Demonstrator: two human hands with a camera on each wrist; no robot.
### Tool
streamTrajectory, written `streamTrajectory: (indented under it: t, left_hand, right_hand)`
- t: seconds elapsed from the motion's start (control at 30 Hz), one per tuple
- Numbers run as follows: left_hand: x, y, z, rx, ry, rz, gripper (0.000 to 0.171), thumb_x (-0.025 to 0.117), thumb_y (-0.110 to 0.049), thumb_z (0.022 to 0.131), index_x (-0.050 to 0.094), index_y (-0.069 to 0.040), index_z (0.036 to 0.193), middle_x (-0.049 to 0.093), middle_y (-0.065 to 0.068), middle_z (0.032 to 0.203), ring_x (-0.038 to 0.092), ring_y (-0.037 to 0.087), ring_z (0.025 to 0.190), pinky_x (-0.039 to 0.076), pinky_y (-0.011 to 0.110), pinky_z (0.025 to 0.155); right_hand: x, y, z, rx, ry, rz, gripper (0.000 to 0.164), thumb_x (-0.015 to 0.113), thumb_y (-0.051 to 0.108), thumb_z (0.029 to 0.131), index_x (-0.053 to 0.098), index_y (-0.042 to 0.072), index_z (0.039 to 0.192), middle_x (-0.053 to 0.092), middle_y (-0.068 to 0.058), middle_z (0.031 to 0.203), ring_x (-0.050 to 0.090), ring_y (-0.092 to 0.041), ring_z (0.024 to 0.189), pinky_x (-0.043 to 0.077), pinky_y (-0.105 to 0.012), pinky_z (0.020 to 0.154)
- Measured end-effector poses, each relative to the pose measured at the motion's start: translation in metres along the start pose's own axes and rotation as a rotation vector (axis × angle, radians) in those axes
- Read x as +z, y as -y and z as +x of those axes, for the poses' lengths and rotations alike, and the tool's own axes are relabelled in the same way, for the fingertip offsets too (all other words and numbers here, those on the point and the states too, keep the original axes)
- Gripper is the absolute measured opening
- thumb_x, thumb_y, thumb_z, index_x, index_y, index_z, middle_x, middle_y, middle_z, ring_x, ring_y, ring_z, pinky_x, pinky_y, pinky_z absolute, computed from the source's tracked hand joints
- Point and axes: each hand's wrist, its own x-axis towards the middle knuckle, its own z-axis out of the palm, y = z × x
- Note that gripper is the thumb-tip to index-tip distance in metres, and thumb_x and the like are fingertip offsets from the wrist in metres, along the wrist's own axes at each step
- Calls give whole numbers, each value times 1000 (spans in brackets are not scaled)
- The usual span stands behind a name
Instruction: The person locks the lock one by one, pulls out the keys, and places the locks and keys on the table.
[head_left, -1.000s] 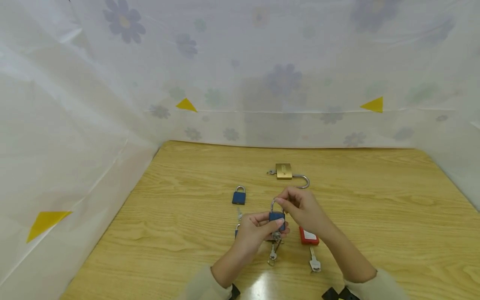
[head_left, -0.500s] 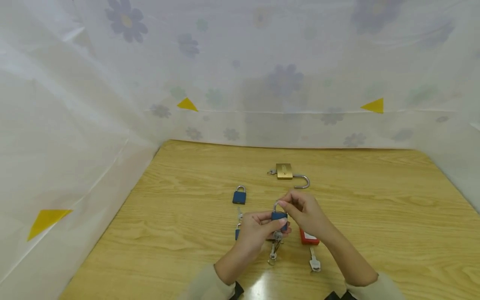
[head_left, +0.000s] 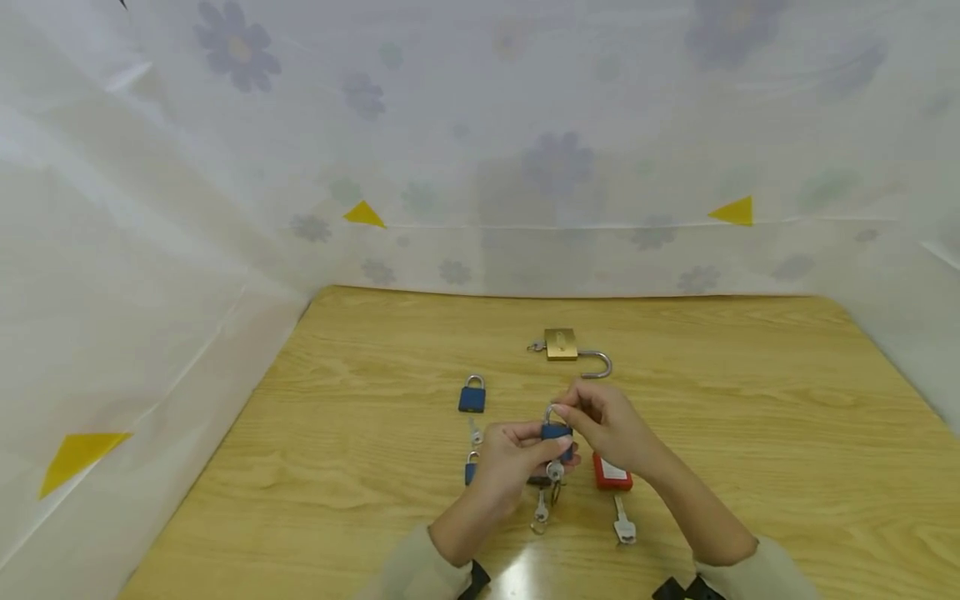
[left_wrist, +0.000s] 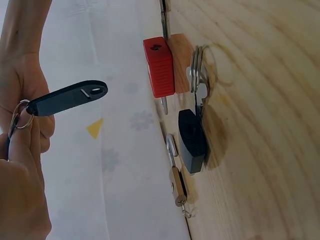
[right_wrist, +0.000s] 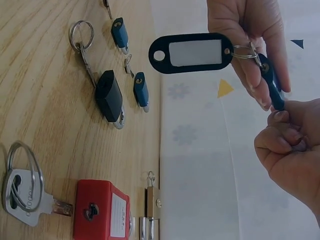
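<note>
In the head view, my left hand [head_left: 504,467] holds a small blue padlock [head_left: 556,432] upright over the table, its thumb across the front of the body. My right hand [head_left: 609,427] pinches the silver shackle [head_left: 549,412] at the top, and its fingertips cover part of it. A key [head_left: 555,471] sits at the padlock's underside with a ring hanging from it. The right wrist view shows a black-framed key tag [right_wrist: 195,52] with a white label on that ring.
On the table are two blue padlocks [head_left: 472,399], a black padlock [right_wrist: 109,96] with a ringed key [head_left: 542,507], and a red padlock [head_left: 612,473] with a large key [head_left: 624,525]. A brass padlock [head_left: 561,344] lies behind, its shackle swung out. A sheet wall [head_left: 555,258] borders the back.
Both hands keep their hold on the blue padlock and shackle, having drifted slightly right and nearer over the table. The head view has shifted a little.
</note>
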Motion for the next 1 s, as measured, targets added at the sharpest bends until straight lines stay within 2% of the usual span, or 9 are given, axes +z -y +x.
streamTrajectory:
  t: [0.27, 0.37, 0.53, 0.77, 0.87, 1.0]
  left_hand:
    - [-3, 0, -2, -3, 10, 19, 26, 65, 0, 83, 62, 17, 102, 71, 20, 84, 69, 10, 65, 58, 33, 70]
    - [-4, 2, -3, -8, 8, 41, 25, 66, 0, 83, 63, 16, 102, 70, 22, 86, 69, 10, 66, 58, 33, 70]
    - [-3, 4, -2, -21, 25, 65, 25, 66, -1, 83, 64, 13, 103, 69, 25, 90, 70, 12, 69, 58, 31, 70]
    - [-2, 2, -1, -14, 17, 111, 24, 67, -5, 83, 66, 10, 102, 69, 25, 92, 70, 14, 73, 58, 33, 71]
    - [-2, 2, -1, -16, 13, 96, 26, 66, -7, 85, 65, 11, 103, 69, 24, 93, 71, 16, 76, 58, 34, 73]
    - [-2, 0, -2, -19, -21, 33, 28, 64, -9, 87, 62, 13, 105, 70, 22, 94, 71, 18, 81, 57, 33, 76]
  right_hand:
    - [2, 3, -1, -22, 47, -10, 14, 52, -2, 91, 52, 0, 77, 46, 2, 64, 32, 2, 50, 31, -18, 39]
    - [2, 2, -4, 7, 69, -2, 15, 51, 1, 92, 51, 0, 78, 48, 3, 65, 33, 3, 50, 32, -16, 40]
    - [0, 2, -7, 81, 73, -8, 12, 50, 4, 94, 52, -2, 84, 55, -3, 72, 37, 2, 53, 37, -18, 44]
    - [-6, 8, -2, 155, 63, -91, 13, 50, 10, 95, 54, 0, 86, 45, 1, 69, 36, -1, 56, 36, -20, 48]
    - [-5, 12, -2, 213, -8, -96, 14, 52, 11, 95, 56, -1, 91, 48, -2, 71, 39, -3, 57, 37, -20, 49]
    - [6, 17, -10, 296, -260, -99, 17, 52, 13, 95, 57, -4, 93, 51, -5, 73, 42, -5, 57, 39, -20, 49]
